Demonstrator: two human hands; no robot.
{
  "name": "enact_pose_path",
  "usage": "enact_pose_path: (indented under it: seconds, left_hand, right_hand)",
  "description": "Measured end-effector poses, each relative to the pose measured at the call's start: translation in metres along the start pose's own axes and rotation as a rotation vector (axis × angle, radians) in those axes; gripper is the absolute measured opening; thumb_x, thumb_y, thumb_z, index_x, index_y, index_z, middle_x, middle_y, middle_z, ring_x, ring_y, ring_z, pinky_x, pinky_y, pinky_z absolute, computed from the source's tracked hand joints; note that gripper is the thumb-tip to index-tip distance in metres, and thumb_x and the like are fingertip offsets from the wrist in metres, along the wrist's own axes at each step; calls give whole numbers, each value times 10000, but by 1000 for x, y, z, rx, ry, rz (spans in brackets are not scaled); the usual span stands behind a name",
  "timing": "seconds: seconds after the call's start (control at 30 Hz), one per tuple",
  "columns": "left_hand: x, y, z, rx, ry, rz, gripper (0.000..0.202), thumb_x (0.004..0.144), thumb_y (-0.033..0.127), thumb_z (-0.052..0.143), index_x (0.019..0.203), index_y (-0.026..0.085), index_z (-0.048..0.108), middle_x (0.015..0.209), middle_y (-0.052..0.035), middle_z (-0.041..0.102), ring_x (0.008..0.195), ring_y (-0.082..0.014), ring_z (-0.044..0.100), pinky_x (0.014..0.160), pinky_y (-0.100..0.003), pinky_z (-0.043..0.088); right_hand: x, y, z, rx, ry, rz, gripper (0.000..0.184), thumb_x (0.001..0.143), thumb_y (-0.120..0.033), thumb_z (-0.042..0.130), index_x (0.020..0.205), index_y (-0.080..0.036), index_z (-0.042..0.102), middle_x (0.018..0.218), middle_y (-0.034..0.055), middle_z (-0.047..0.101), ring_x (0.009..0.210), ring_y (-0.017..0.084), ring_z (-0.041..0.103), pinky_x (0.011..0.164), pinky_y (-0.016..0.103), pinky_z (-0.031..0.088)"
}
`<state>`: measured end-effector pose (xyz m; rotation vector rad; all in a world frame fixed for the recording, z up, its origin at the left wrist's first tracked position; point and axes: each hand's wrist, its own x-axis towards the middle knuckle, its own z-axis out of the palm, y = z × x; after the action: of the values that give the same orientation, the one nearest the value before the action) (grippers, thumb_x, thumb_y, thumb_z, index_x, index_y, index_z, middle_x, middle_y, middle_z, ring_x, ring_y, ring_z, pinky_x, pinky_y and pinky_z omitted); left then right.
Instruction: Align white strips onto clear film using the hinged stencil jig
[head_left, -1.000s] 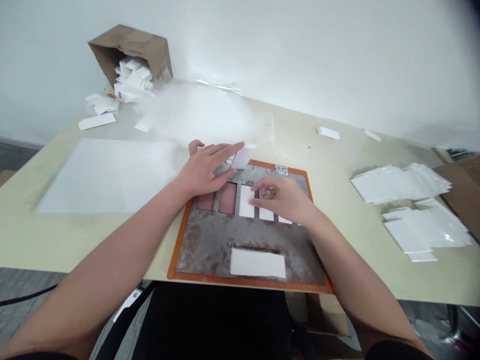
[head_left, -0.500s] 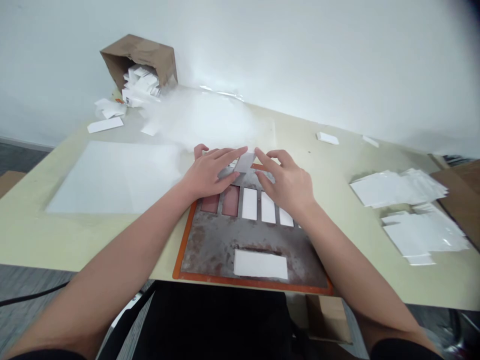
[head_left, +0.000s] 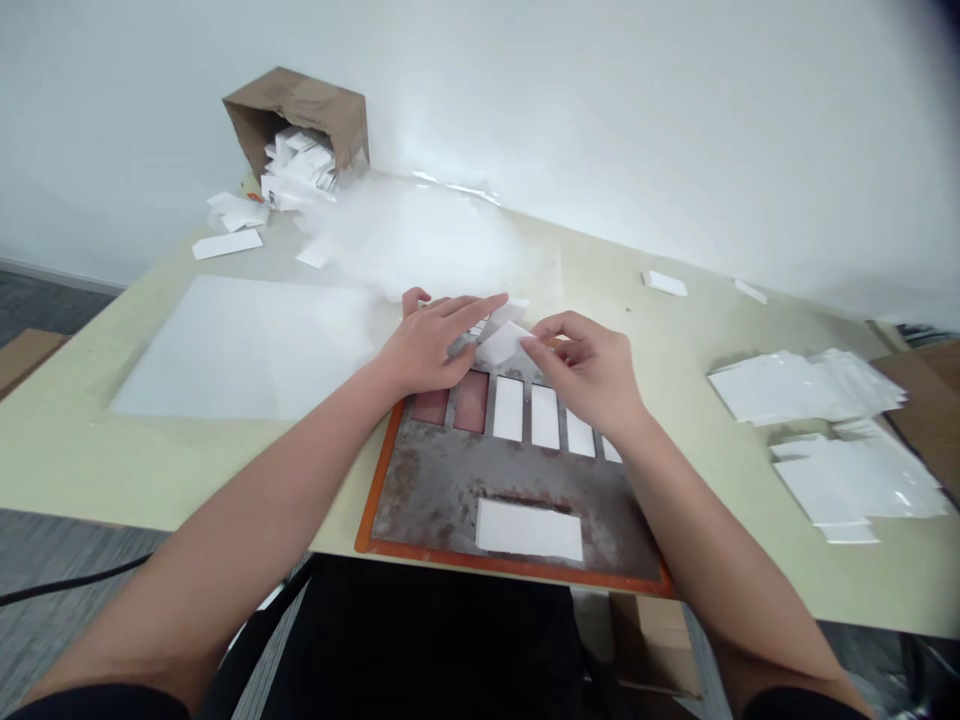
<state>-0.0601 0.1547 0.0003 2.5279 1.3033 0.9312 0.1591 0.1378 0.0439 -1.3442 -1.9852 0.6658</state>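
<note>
My right hand (head_left: pixel 589 365) pinches a white card (head_left: pixel 502 344) by its right end, tilted above the far part of a dark metal plate (head_left: pixel 442 490). My left hand (head_left: pixel 431 345) reaches across the plate's far left, thumb and index finger at opposite edges of another white piece (head_left: pixel 516 308), partly hidden behind the pinched card. The plate has an orange rim (head_left: pixel 369 515) and a row of rectangular slots. White cards (head_left: pixel 508 408) fill several slots; two at the left show a reddish bottom (head_left: pixel 471 402). A white strip (head_left: pixel 529 530) lies at the plate's near edge.
A cardboard box (head_left: pixel 330 105) on its side spills white pieces (head_left: pixel 300 165) at the back left. A translucent white sheet (head_left: pixel 225 350) covers the left of the table. Two piles of white cards (head_left: pixel 795 385) in clear wrap lie at the right, near a brown box (head_left: pixel 926 400).
My right hand has closed its fingertips on a white card and lifted it into a tilt. My left hand keeps its place on the plate. The view has shifted slightly.
</note>
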Motion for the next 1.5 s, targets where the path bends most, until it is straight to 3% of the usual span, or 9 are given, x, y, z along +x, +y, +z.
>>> enact_pose_path:
  seconds: [0.17, 0.3, 0.83, 1.27, 1.4, 1.5]
  left_hand:
    - [0, -1, 0, 10, -12, 0, 733, 721, 114, 398, 1435, 273, 448, 1247, -40, 666, 978, -212, 636, 844, -401, 239]
    - [-1, -1, 0, -1, -6, 5, 756, 701, 67, 378, 1425, 269, 459, 1244, -31, 665, 971, -198, 638, 849, -401, 236]
    - [0, -1, 0, 4, -6, 9, 747, 705, 64, 384, 1422, 259, 458, 1268, -34, 661, 980, -202, 639, 859, -403, 244]
    - [0, -3, 2, 4, -1, 17, 739, 717, 70, 386, 1425, 270, 454, 1282, -43, 653, 993, -198, 630, 857, -394, 239]
    - [0, -2, 1, 11, -20, 2, 724, 737, 83, 394, 1433, 278, 441, 1287, -39, 646, 995, -203, 632, 868, -393, 239]
    - [0, -1, 1, 12, -20, 7, 717, 744, 82, 393, 1435, 269, 438, 1288, -41, 645, 1022, -209, 629, 860, -391, 238]
  right_hand:
    - [1, -3, 3, 320, -264, 226, 265, 814, -463, 683, 895, -212, 653, 729, -3, 636, 482, 65, 378, 447, 238, 293]
    - [0, 2, 17, 337, -335, 233, 244, 811, -434, 684, 897, -207, 667, 676, -25, 607, 478, 55, 354, 450, 230, 270]
    - [1, 6, 27, 436, -355, 352, 219, 789, -412, 698, 888, -222, 653, 605, -54, 512, 449, 54, 300, 412, 228, 234]
    - [2, 5, 27, 424, -370, 356, 196, 795, -385, 694, 885, -215, 657, 577, -57, 512, 439, 57, 309, 414, 230, 233]
    - [2, 6, 28, 349, -355, 310, 198, 810, -388, 670, 883, -204, 673, 611, -41, 569, 449, 57, 339, 436, 233, 265]
    - [3, 6, 30, 297, -337, 251, 188, 810, -382, 665, 861, -203, 689, 699, -11, 631, 531, 81, 446, 504, 247, 361]
